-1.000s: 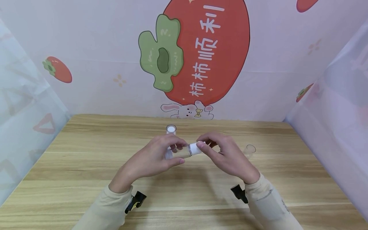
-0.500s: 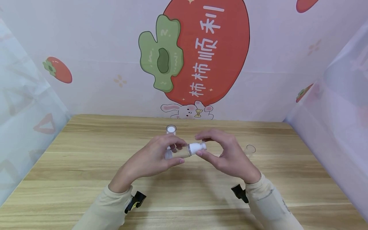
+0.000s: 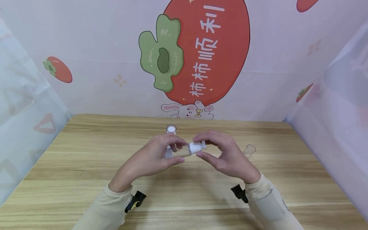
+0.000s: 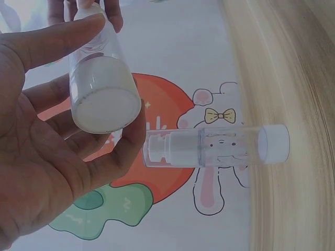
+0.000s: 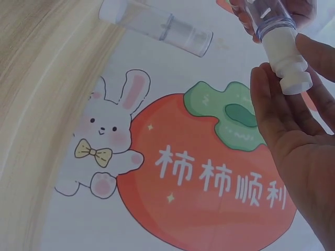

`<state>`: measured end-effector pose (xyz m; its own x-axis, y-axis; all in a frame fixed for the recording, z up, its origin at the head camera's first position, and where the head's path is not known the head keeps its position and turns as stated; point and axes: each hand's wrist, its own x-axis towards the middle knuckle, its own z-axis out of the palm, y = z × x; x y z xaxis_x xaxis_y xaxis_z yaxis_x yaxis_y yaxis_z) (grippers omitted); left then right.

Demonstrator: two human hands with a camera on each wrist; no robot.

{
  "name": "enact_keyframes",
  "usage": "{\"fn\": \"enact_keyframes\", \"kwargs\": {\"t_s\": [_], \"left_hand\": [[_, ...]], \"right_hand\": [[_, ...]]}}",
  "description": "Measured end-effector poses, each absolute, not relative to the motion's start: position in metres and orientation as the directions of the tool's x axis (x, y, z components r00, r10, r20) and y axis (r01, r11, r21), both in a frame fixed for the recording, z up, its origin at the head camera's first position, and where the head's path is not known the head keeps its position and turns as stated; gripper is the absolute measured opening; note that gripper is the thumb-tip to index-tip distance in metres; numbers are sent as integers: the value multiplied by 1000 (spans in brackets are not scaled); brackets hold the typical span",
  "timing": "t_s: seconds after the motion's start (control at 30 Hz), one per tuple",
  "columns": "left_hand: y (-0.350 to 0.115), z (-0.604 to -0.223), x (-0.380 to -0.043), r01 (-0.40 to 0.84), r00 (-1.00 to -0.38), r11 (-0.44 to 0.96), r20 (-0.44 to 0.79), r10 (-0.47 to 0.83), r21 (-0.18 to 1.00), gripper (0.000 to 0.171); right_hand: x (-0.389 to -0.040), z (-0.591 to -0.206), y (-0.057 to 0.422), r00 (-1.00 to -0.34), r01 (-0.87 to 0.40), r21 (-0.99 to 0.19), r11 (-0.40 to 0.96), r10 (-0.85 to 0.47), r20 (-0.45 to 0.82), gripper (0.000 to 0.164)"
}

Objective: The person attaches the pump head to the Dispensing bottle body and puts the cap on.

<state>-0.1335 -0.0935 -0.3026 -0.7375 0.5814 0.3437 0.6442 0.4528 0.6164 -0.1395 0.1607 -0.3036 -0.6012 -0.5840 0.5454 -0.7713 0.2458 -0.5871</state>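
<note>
My left hand (image 3: pixel 156 156) grips the clear body of a small pump bottle (image 3: pixel 181 152), tilted sideways above the table. Its whitish round base (image 4: pixel 107 107) faces the left wrist camera. At the other end is a white pump top (image 3: pixel 196 147), uncapped, pointing right. My right hand (image 3: pixel 227 153) has its thumb and fingers around this pump top, pinching it at the collar; the nozzle (image 5: pixel 296 82) shows between them in the right wrist view. Behind the left hand a second clear pump bottle (image 4: pixel 225 145) stands upright with its cap on, partly hidden in the head view.
A clear cap (image 3: pixel 249 150) stands on the wooden table (image 3: pixel 184 198), just beyond the right wrist. A printed white cloth (image 3: pixel 97 86) with a persimmon and a rabbit forms the back wall, and cloth walls rise on both sides.
The right fingers loosened from the pump top, spread and shifted, and now close around its collar again. The left hand and bottle have stayed in place.
</note>
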Motion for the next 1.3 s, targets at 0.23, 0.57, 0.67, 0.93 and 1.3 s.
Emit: {"fn": "enact_keyframes", "kwargs": {"t_s": [0.23, 0.57, 0.67, 0.93, 1.3], "left_hand": [[-94, -302, -133, 638, -742, 459, 337, 579, 618, 36], [-94, -302, -133, 645, -738, 457, 344, 580, 612, 35], [-93, -301, -133, 646, -737, 459, 343, 582, 609, 36], [-93, -301, -132, 656, -729, 454, 350, 588, 603, 37], [-90, -300, -130, 660, -727, 462, 349, 591, 593, 36]], "right_hand": [[-140, -305, 160, -611, -762, -596, 253, -583, 535, 34], [-139, -304, 159, -664, -720, -622, 308, -565, 490, 26], [-138, -304, 159, -674, -715, -618, 328, -557, 484, 23], [-138, -306, 157, -710, -685, -630, 367, -530, 464, 10], [-137, -307, 157, -748, -661, -569, 489, -494, 444, 8]]}}
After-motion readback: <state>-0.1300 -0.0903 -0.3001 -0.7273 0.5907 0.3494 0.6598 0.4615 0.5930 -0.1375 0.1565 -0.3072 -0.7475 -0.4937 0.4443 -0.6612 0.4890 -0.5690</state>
